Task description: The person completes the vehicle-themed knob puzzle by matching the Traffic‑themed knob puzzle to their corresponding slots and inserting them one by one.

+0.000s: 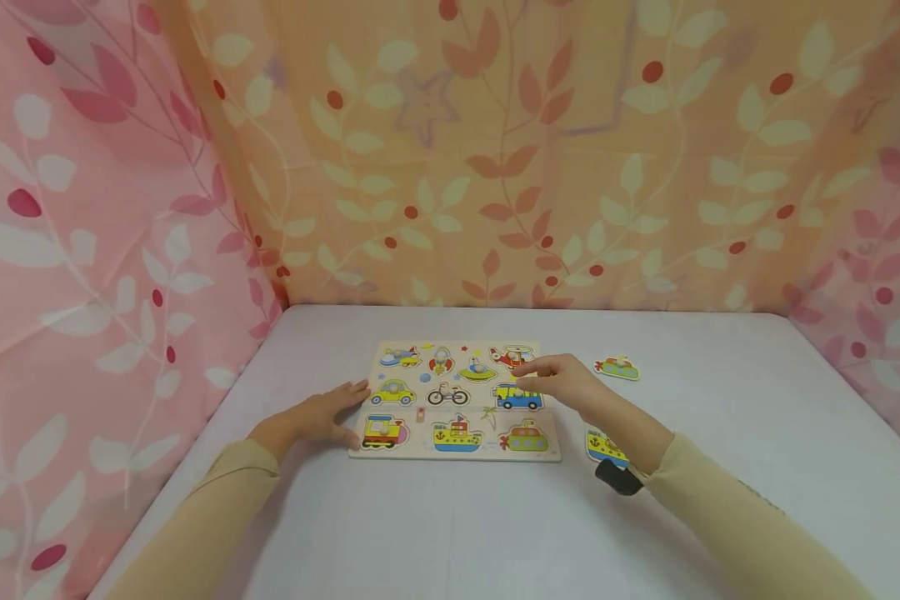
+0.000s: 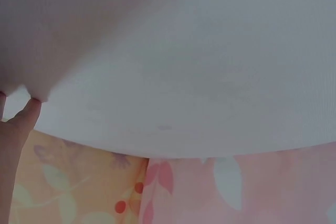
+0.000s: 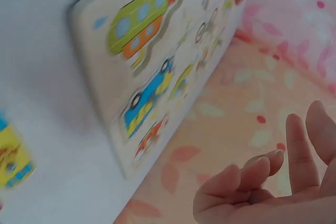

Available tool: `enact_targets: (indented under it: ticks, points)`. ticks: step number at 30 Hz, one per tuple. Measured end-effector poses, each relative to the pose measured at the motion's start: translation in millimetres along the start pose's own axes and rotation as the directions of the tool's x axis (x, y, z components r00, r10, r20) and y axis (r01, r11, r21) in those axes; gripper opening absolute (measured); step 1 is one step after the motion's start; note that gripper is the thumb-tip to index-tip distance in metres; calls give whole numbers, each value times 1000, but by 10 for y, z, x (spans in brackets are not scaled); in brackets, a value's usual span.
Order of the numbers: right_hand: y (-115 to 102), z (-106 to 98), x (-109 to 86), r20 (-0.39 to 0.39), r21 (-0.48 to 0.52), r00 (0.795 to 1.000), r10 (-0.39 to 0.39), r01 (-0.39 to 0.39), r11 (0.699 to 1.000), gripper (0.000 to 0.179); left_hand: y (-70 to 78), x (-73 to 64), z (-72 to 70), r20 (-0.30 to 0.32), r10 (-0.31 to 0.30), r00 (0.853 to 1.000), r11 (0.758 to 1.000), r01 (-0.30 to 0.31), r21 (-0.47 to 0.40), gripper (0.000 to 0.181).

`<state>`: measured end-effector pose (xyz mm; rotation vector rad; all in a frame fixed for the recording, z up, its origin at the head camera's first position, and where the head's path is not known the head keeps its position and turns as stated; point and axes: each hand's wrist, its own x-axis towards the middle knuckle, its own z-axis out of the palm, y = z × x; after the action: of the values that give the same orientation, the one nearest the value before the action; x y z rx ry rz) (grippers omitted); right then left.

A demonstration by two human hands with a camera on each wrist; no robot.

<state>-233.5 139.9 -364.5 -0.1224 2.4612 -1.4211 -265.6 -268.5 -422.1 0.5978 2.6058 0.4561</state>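
A wooden picture puzzle board point(image 1: 420, 453) with vehicle pictures, several with small knobs, lies on the table. My left hand point(image 1: 322, 415) rests at the board's left edge, fingers spread, fingertips right at the rim. Over the right side, my right hand point(image 1: 581, 390) hovers by the blue bus point(image 1: 517, 398) and the red helicopter point(image 1: 512, 358). In the right wrist view, its thumb and index finger point(image 3: 302, 156) stand apart from the loosely bent other fingers, with nothing between them. The green submarine picture point(image 1: 525, 437) sits at the board's lower right corner.
A loose submarine piece point(image 1: 618, 367) lies on the white tabletop point(image 1: 450, 533) right of the board. A loose boat piece point(image 1: 600, 444) is partly hidden beneath my right wrist, beside a black wrist device point(image 1: 618, 477). Floral curtains point(image 1: 450, 167) enclose the table's back and sides.
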Motion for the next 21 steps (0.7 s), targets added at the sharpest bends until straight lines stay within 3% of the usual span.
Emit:
enact_targets:
  ticks: [11, 21]
  points:
    - [347, -380, -212, -21, -83, 999, -24, 22, 996, 43, 2, -5, 49, -17, 26, 1000, 998, -24, 65, 101]
    - [705, -635, -360, 58, -147, 994, -96, 104, 984, 42, 36, 6, 42, -17, 17, 1000, 997, -16, 69, 102]
